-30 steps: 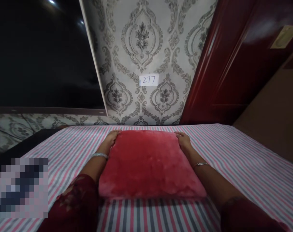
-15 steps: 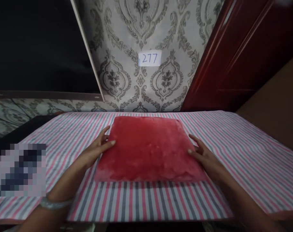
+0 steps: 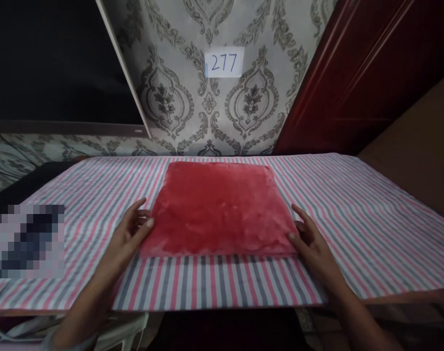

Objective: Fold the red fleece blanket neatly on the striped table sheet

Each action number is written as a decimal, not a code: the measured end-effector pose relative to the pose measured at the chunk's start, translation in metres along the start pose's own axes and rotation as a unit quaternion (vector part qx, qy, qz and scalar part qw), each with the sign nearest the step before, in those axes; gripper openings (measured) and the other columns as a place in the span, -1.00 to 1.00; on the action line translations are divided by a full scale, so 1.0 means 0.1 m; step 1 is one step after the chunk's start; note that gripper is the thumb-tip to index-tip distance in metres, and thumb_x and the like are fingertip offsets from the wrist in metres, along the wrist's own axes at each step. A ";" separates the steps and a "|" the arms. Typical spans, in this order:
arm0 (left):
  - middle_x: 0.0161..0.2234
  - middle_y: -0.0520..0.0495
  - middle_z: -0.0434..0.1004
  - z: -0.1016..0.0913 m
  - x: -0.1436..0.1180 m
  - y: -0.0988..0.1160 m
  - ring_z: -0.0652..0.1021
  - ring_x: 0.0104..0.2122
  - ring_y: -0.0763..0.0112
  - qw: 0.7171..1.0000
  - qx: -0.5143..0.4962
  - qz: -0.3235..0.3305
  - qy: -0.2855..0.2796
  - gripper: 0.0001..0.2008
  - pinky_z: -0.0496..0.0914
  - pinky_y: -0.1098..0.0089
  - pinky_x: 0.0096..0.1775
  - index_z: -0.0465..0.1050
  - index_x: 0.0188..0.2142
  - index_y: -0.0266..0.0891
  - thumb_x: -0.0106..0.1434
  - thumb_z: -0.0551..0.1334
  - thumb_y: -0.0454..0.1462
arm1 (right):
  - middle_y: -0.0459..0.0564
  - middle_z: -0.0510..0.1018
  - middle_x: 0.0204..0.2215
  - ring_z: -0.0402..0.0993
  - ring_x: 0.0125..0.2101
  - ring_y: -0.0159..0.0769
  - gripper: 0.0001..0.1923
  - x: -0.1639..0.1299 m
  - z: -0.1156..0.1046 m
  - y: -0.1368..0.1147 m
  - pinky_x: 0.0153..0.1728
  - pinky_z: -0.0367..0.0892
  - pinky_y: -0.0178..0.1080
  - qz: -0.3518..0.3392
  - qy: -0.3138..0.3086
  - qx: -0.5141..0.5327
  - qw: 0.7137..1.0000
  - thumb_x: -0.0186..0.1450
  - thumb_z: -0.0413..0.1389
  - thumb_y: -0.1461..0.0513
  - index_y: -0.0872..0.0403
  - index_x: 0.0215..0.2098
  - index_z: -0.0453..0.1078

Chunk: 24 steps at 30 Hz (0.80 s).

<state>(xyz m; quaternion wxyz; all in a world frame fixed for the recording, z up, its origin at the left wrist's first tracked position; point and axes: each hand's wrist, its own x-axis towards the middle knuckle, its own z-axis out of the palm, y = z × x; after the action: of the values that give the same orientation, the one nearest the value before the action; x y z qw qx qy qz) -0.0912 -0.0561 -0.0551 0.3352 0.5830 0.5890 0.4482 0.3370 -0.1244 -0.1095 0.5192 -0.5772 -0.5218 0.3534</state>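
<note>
A flat red plush rectangle (image 3: 214, 209), a thin cushion or folded cloth, lies on the striped tablecloth (image 3: 207, 282) in front of me. My left hand (image 3: 129, 231) is at its left side with the fingers apart and curved, the thumb tip right at the edge. On the opposite side is my right hand (image 3: 312, 241), also loosely spread. Its thumb tip overlaps the right edge near the front corner, and I cannot tell whether it presses on the fabric. Neither hand grips the plush piece. A band circles my left wrist.
A dark screen (image 3: 57, 63) stands at the back left, and a dark red wooden panel (image 3: 339, 83) at the back right. A paper marked 277 (image 3: 225, 62) is on the patterned wall. A blurred-out patch (image 3: 28, 243) covers something at the table's left.
My left hand has drawn off the plush piece to its edge, outward and toward me. My right hand has shifted slightly along its side toward the near corner. The view has tilted down.
</note>
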 end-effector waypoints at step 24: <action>0.13 -0.32 0.44 0.10 -0.20 -0.38 0.47 0.08 -0.05 0.781 0.429 0.452 -0.049 -0.47 0.44 0.01 0.02 0.35 0.18 -0.18 0.23 0.09 -0.49 | 0.12 0.47 0.06 0.36 0.06 0.00 -0.35 -0.08 0.06 0.08 0.05 0.40 0.10 -0.347 -0.025 -0.437 0.830 0.29 -0.04 0.43 -0.02 0.33 0.18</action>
<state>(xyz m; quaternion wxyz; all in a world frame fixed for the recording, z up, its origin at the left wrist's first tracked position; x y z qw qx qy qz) -0.0949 -0.0713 -0.0966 -0.1620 0.8871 0.3722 0.2197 0.3316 -0.1299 -0.1199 0.2879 -0.5159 -0.8006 -0.1002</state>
